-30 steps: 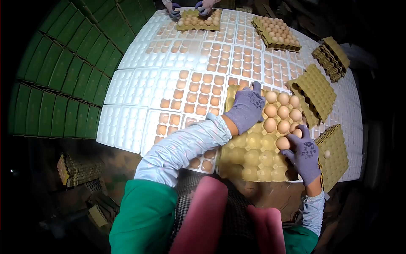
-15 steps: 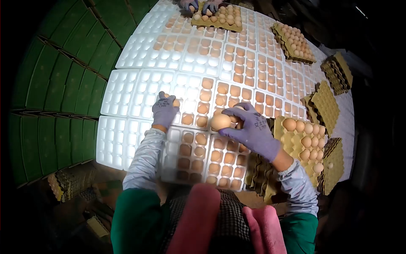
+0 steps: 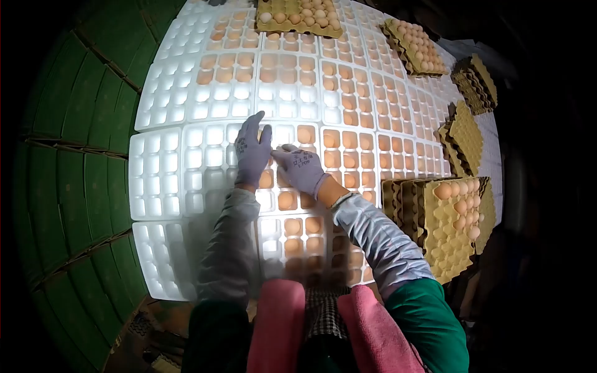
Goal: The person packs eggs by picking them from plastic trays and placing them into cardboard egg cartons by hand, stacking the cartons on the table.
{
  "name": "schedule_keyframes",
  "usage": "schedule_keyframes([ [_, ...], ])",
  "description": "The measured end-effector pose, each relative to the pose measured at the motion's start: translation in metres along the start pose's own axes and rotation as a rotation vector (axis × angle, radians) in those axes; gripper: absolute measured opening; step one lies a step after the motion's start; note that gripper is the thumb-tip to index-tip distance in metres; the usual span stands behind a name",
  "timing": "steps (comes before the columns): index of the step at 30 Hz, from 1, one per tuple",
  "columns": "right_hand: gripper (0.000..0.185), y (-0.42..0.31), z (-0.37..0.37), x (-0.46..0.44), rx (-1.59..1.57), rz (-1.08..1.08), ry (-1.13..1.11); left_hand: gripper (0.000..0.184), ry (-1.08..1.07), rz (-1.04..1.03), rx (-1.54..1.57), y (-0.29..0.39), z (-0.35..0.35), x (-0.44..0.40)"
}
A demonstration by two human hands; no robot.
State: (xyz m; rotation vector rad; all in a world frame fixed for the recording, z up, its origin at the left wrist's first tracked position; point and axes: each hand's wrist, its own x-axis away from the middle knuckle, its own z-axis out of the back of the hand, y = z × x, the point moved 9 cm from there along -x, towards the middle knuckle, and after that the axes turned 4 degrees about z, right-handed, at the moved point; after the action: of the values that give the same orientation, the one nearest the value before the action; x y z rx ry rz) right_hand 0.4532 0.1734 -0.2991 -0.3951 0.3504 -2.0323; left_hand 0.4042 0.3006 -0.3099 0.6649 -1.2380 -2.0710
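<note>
My gloved left hand is over the white foam trays, its index finger and thumb stretched out and apart. A small egg-coloured patch shows between them, and the rest there is hidden. Close beside it on the right, my gloved right hand reaches down to a tray cell with its fingers bent together; what they hold, if anything, is hidden. Brown eggs fill cells around it, such as an egg just below. Bare white cells of a foam tray lie to the left.
A tilted pulp tray with eggs leans at the right, against more pulp trays. Farther back are two pulp trays of eggs and a pulp-tray stack. Green boxes line the left side.
My right hand has moved left, close to my left hand, and the egg seen in its fingers is no longer visible. The view has shifted, and the other person's hands have left it.
</note>
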Motion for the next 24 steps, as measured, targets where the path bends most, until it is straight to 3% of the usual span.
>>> schedule_keyframes([
  [1,0.033,-0.002,-0.002,-0.007,0.016,0.06,-0.019,0.042,-0.012,-0.133,-0.151,-0.005,-0.014,-0.001],
  [3,0.033,0.005,0.038,-0.02,-0.26,-0.068,0.278,0.048,0.007,-0.377,-0.483,-0.004,-0.031,0.012],
  [5,0.042,0.017,0.051,-0.039,-0.414,-0.051,0.541,0.049,0.034,-0.318,-0.372,0.003,-0.023,0.013],
  [7,0.05,0.027,-0.01,-0.064,0.151,-0.022,0.296,0.051,0.069,-0.302,-0.281,-0.008,-0.021,0.007],
  [9,0.055,0.026,-0.027,-0.064,0.071,-0.024,0.237,0.052,0.101,-0.335,-0.346,0.002,-0.02,0.011],
  [11,0.051,-0.004,0.011,-0.029,-0.09,-0.036,0.291,0.049,0.103,-0.426,-0.321,0.012,-0.017,0.019],
  [13,0.044,-0.042,0.069,0.026,-0.341,0.077,0.14,0.046,-0.029,-0.248,-0.371,-0.007,-0.025,0.007],
  [15,0.037,-0.054,0.116,0.109,-0.391,0.19,0.179,0.044,-0.014,-0.228,-0.378,-0.009,-0.025,0.009],
  [17,0.037,-0.03,0.184,0.199,-0.321,0.097,0.23,0.042,-0.092,-0.141,-0.335,-0.018,-0.029,0.002],
  [19,0.038,0.042,0.23,0.289,-0.063,-0.223,0.42,0.042,-0.238,0.16,-0.016,0.029,-0.041,0.013],
  [20,0.04,0.081,0.255,0.333,0.039,-0.481,0.441,0.042,-0.303,-0.051,-0.114,0.086,-0.05,0.022],
  [21,0.042,0.121,0.27,0.384,0.175,-0.687,0.575,0.041,-0.365,-0.118,0.015,0.128,-0.071,0.035],
  [23,0.047,0.179,0.281,0.458,0.437,-0.918,0.588,0.044,-0.627,-0.137,0.226,0.246,-0.109,0.09],
  [24,0.047,0.198,0.279,0.474,0.425,-0.899,0.596,0.045,-0.717,-0.262,0.162,0.288,-0.131,0.115],
])
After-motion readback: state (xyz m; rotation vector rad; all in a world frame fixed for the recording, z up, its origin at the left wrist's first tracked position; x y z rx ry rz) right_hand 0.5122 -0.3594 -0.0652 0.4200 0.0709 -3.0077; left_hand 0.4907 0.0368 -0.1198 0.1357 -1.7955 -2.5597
